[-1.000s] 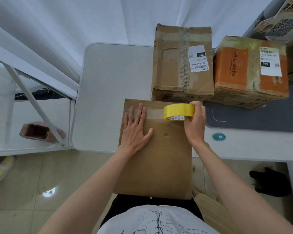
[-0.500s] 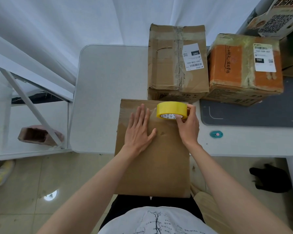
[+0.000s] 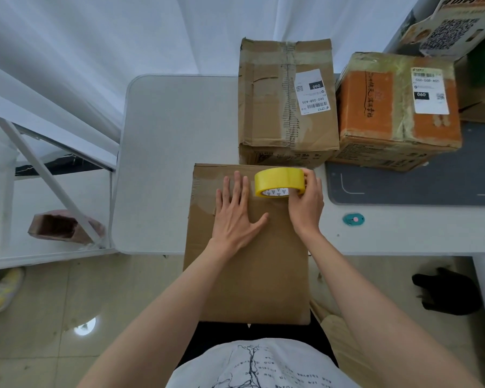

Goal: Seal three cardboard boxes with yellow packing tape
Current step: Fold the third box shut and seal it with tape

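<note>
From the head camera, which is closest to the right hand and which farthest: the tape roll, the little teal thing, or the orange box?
1. Yellow tape roll: gripped by the right hand.
2. Teal object: on the table, just right of it.
3. Orange box: far right, at the back.

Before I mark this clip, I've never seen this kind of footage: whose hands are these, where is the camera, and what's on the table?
No machine here: a person wears a camera on the head, looking down at their own arms. The left hand lies flat on the plain cardboard box, which overhangs the white table. The right hand grips the yellow tape roll, its fingers curled over it. Behind stand a brown labelled box and an orange box; a small teal object lies beside a grey mat.
</note>
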